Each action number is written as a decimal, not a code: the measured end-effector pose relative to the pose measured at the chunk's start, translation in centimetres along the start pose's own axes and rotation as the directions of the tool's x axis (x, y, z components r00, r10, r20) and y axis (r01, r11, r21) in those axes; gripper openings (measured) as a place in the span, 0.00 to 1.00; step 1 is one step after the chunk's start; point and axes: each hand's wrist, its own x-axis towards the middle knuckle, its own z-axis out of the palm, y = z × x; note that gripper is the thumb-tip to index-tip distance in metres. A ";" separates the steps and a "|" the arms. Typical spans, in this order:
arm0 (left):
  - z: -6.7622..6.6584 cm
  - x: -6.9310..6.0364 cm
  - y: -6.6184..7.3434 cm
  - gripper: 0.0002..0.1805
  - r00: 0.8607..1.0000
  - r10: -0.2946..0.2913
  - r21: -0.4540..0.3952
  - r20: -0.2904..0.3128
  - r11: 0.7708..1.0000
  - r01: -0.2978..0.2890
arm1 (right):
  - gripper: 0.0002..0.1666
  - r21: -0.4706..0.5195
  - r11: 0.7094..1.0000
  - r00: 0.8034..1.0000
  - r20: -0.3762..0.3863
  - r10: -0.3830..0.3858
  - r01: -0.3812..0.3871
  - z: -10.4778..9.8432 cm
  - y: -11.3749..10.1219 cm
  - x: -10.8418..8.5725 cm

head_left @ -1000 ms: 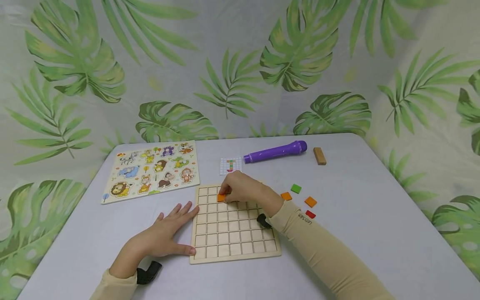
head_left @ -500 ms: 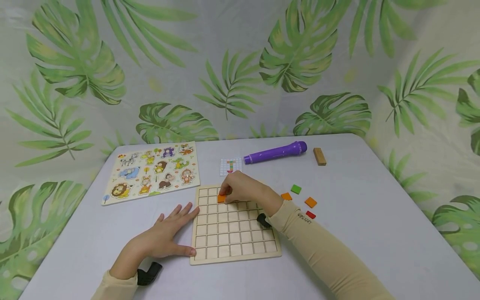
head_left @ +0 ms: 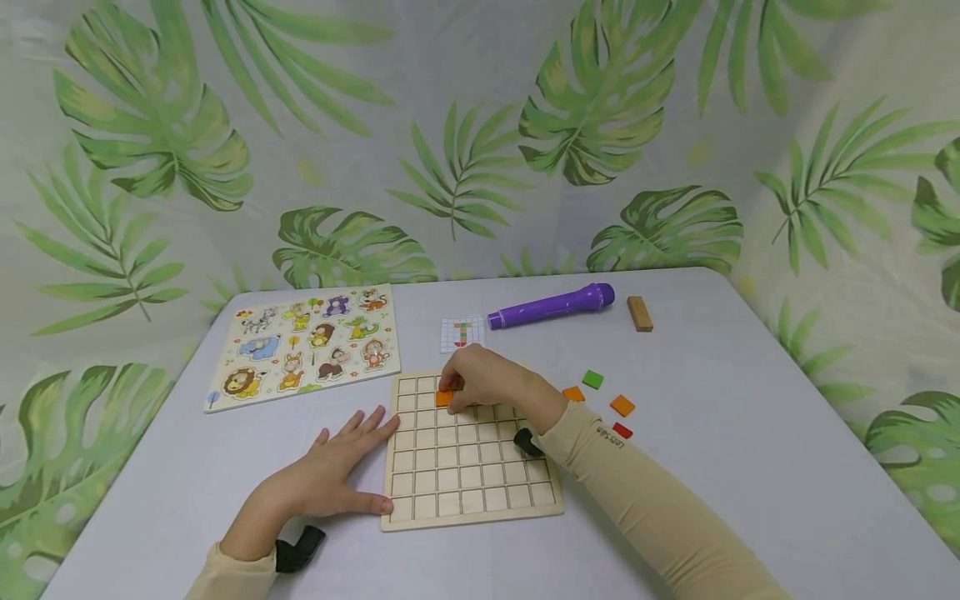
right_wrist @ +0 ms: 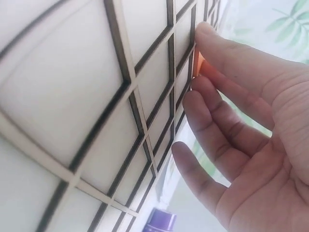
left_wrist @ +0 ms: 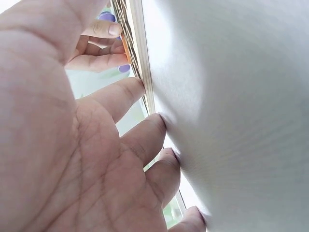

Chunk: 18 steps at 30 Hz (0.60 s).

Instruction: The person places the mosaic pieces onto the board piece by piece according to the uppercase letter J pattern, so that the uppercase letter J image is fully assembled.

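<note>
A wooden grid board (head_left: 447, 479) lies on the table. At its upper edge the right hand (head_left: 487, 379) pinches an orange square tile (head_left: 444, 398) between thumb and fingers, in the board's top rows. That orange tile (right_wrist: 197, 63) shows partly behind the fingertips in the right wrist view. With fingers spread, the left hand (head_left: 326, 471) rests on the table, thumb and index finger touching the board's left edge. In the left wrist view, the fingertips of the left hand (left_wrist: 120, 140) meet the board's side and the table.
Loose green (head_left: 592, 379), orange (head_left: 622, 405) and red (head_left: 622, 430) tiles lie right of the board, another orange one (head_left: 573, 393) by the sleeve. Behind are a pattern card (head_left: 462, 333), a purple microphone (head_left: 551, 307) and a wooden block (head_left: 640, 313). An animal puzzle (head_left: 303, 346) lies left.
</note>
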 end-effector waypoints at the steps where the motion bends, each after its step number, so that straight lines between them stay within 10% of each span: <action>1: 0.0 0.0 0.0 0.63 1.000 0.000 -0.001 0.000 1.000 0.000 | 0.11 0.001 1.000 1.000 0.002 -0.001 0.001 0.0 0.0 0.0; 18: 0.1 0.0 -0.2 0.63 1.000 -0.001 -0.006 -0.006 1.000 0.000 | 0.15 -0.056 0.998 0.999 0.001 -0.043 0.043 -0.2 0.5 -0.2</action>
